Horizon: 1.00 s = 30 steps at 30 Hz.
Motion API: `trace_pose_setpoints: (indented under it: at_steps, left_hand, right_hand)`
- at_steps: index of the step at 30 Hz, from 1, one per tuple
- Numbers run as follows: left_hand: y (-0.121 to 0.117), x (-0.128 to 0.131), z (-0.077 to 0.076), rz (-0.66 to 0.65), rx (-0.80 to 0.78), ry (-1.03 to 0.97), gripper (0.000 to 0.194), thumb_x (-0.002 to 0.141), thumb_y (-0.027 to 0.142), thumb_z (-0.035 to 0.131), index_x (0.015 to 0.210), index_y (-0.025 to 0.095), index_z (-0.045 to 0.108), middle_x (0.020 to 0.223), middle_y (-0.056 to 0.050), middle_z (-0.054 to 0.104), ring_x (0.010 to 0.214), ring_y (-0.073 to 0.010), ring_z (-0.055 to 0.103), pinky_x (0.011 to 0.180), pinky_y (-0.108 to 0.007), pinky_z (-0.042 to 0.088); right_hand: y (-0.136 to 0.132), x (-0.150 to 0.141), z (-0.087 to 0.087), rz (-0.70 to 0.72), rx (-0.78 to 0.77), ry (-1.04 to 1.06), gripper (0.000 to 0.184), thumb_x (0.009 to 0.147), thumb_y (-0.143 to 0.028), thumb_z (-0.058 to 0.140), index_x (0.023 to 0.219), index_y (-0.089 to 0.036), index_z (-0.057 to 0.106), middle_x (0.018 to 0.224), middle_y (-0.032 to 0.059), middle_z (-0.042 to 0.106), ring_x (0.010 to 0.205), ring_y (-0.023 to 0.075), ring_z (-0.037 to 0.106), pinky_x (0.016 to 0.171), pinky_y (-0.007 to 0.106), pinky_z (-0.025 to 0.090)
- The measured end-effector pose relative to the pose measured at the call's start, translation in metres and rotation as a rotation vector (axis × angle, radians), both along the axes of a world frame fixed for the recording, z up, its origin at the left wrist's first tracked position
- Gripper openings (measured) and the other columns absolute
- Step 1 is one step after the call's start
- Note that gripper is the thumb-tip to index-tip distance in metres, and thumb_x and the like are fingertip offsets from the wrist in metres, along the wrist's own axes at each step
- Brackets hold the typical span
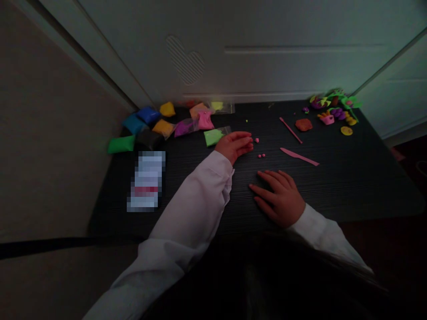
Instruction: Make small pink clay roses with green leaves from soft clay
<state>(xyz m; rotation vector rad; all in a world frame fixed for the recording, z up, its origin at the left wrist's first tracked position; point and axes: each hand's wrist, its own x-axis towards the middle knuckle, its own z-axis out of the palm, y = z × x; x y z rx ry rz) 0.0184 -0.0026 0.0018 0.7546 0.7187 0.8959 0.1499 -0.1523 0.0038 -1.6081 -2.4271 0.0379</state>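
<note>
My left hand (234,146) is over the middle of the dark table, its fingers stretched to the right and nothing visible in them. Just beyond its fingertips lies a small pink clay lump (256,140). Two tiny pink clay balls (261,155) rest side by side a little nearer to me. My right hand (279,195) lies flat on the tabletop with its fingers spread, nearest to those balls. Past it are a pink plastic clay knife (299,157) and a thin pink modelling stick (291,130), both untouched.
Bagged coloured clay, such as a green pack (121,144), pink clay (205,120) and light green clay (213,137), lies at the left and back. A blurred-out phone-like screen (147,182) is at left. Reddish-brown clay (303,125) and small clay models (327,117) sit back right.
</note>
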Motion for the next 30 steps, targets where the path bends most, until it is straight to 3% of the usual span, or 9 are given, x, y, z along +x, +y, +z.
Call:
trace_pose_setpoints:
  at_steps: [6,14,21,26,30]
  left_hand:
    - [-0.0004,0.0002,0.0017,0.008,-0.007,0.013,0.011,0.067,0.006,0.055,0.076,0.011,0.056,0.065,0.000,0.061,0.057,-0.0068,0.058,0.069,-0.027,0.047]
    - [-0.0005,-0.0004,0.0014,0.006,-0.006,0.004,0.011,0.067,0.006,0.055,0.076,0.011,0.056,0.065,0.001,0.061,0.056,-0.0070,0.058,0.065,-0.025,0.047]
    - [-0.0006,-0.0005,0.0016,0.016,-0.013,-0.009,0.011,0.066,0.006,0.056,0.075,0.012,0.056,0.064,0.001,0.060,0.057,-0.0074,0.058,0.065,-0.025,0.048]
    - [-0.0001,-0.0010,0.0005,-0.002,-0.003,-0.004,0.011,0.066,0.006,0.056,0.075,0.012,0.057,0.065,0.001,0.061,0.057,-0.0075,0.058,0.065,-0.025,0.048]
    - [-0.0004,-0.0007,0.0010,0.004,-0.001,0.010,0.010,0.067,0.007,0.055,0.075,0.012,0.056,0.065,0.001,0.061,0.056,-0.0071,0.058,0.067,-0.026,0.047]
  right_hand:
    - [0.0011,-0.0010,-0.0015,-0.096,-0.019,-0.010,0.042,0.080,-0.041,0.036,0.115,-0.022,0.047,0.123,0.0077,0.043,0.115,0.0228,0.032,0.097,0.045,0.018]
    - [0.0023,-0.0031,0.0032,-0.022,-0.058,-0.031,0.037,0.080,-0.042,0.035,0.115,-0.034,0.045,0.127,0.0045,0.039,0.117,0.0231,0.030,0.095,0.047,0.018]
    - [0.0032,-0.0010,-0.0009,-0.061,-0.047,0.012,0.040,0.080,-0.039,0.036,0.115,-0.023,0.046,0.122,0.0052,0.045,0.114,0.0211,0.033,0.097,0.044,0.019]
    - [0.0019,-0.0005,0.0005,0.020,-0.036,0.013,0.033,0.079,-0.037,0.039,0.111,-0.032,0.049,0.121,0.0025,0.046,0.113,0.0216,0.035,0.094,0.046,0.021]
    - [0.0039,-0.0043,0.0024,0.004,-0.037,0.007,0.040,0.078,-0.040,0.040,0.115,-0.027,0.045,0.124,0.0057,0.043,0.114,0.0234,0.034,0.094,0.047,0.021]
